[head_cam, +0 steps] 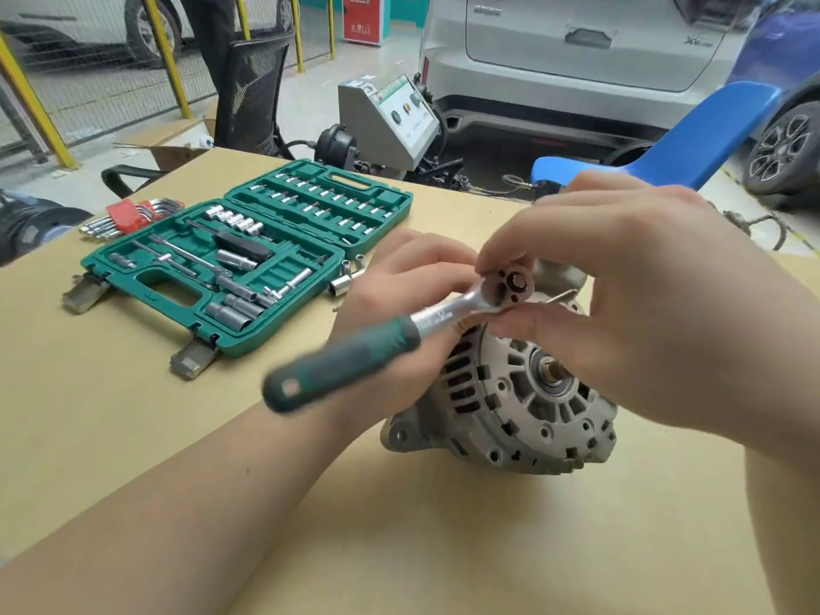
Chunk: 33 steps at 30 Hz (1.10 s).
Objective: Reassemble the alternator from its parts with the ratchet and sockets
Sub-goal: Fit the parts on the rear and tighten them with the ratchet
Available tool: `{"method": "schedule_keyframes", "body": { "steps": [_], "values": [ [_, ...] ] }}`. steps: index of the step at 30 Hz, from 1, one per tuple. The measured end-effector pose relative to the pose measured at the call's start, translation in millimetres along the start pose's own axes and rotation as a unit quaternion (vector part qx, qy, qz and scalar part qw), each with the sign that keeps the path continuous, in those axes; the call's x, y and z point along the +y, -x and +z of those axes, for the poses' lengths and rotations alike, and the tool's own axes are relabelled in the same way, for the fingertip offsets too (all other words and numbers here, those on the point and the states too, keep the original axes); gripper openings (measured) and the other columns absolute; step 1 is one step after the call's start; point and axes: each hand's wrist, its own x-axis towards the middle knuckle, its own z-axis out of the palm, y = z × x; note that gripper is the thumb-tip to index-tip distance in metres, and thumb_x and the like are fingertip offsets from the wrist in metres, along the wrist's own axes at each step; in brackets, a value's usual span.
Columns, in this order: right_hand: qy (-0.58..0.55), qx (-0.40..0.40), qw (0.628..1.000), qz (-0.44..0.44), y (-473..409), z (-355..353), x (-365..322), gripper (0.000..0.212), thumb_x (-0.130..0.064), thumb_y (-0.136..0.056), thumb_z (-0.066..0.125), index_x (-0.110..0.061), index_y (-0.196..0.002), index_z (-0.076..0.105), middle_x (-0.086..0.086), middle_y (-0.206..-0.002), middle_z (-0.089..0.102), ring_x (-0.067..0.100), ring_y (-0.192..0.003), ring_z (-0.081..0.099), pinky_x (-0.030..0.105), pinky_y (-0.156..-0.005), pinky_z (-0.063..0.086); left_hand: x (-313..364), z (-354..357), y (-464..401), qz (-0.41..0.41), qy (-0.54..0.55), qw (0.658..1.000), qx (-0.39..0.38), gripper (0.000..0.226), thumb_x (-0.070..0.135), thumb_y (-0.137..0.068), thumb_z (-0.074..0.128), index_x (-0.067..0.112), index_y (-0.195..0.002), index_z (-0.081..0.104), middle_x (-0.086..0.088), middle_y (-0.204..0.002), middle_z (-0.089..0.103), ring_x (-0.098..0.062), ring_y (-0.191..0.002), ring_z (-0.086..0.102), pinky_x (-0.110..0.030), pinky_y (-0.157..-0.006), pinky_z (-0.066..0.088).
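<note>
- Your left hand (399,277) is curled around the neck of the ratchet (381,344), gripping it where the chrome shank meets the green handle; the handle points down toward 7 o'clock and looks blurred.
- Your right hand (621,281) pinches the ratchet head (506,288) between thumb and fingertips. The drive face is turned up at you, with a dark round socket opening showing in it.
- The alternator (523,401) sits on the tan table (133,415) just below the ratchet head, at about 5 o'clock from it, its vented front housing and bare shaft end facing up and toward you.
- The open green socket set case (248,255) lies at 10 o'clock from the alternator, with sockets, extension bars and bits in their slots.
- A few loose sockets (348,277) lie on the table just beside the case's right edge.
- A red-holdered set of hex keys (128,215) lies beyond the case's far left corner.
- Past the table's far edge stand a blue chair (665,139) and a silver car (599,59).
</note>
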Motion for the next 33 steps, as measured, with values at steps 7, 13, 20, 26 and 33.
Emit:
{"method": "schedule_keyframes", "body": {
  "steps": [7,13,20,26,33],
  "values": [
    [0.013,0.052,0.997,0.053,0,12,-4,0.037,-0.066,-0.084,0.060,-0.033,-0.090,0.073,-0.006,-0.073,0.062,0.023,-0.078,0.057,0.043,-0.067,0.051,1,4,1,0.018,-0.007,0.997,0.075,0.021,0.024,-0.098,0.079,0.004,-0.101,0.083,0.010,-0.103,0.064,-0.027,-0.096,0.064,-0.042,-0.085,0.052],
    [0.006,0.023,1.000,0.018,-1,6,-3,0.019,-0.049,-0.083,0.071,-0.038,-0.097,0.072,-0.014,-0.081,0.065,0.021,-0.088,0.056,0.043,-0.069,0.050,-2,3,-1,0.026,-0.009,0.999,0.036,0.011,0.011,-0.098,0.078,0.010,-0.108,0.083,0.004,-0.113,0.073,-0.012,-0.110,0.061,-0.036,-0.093,0.050],
    [0.042,0.039,0.998,0.012,2,7,-6,0.014,-0.046,-0.082,0.078,-0.036,-0.092,0.075,-0.010,-0.075,0.064,0.023,-0.082,0.057,0.043,-0.064,0.052,-1,4,1,0.036,-0.026,0.997,0.061,0.016,0.023,-0.101,0.077,0.010,-0.107,0.082,0.001,-0.115,0.071,-0.024,-0.111,0.063,-0.037,-0.096,0.050],
    [0.035,0.057,0.997,0.022,-2,14,-4,0.028,-0.055,-0.087,0.066,-0.027,-0.089,0.067,-0.010,-0.076,0.059,0.022,-0.084,0.051,0.041,-0.067,0.047,2,4,3,-0.005,-0.016,0.998,0.053,0.015,0.017,-0.102,0.073,0.008,-0.108,0.083,0.004,-0.113,0.072,-0.016,-0.109,0.064,-0.043,-0.094,0.051],
    [0.042,0.023,0.999,-0.021,1,6,-1,0.016,-0.041,-0.084,0.075,-0.035,-0.098,0.073,-0.016,-0.080,0.064,0.023,-0.084,0.056,0.042,-0.066,0.051,1,-1,-1,0.025,-0.023,0.999,0.025,0.013,0.023,-0.101,0.075,0.013,-0.106,0.082,0.007,-0.111,0.073,-0.031,-0.105,0.063,-0.042,-0.090,0.052]
  ]
}}
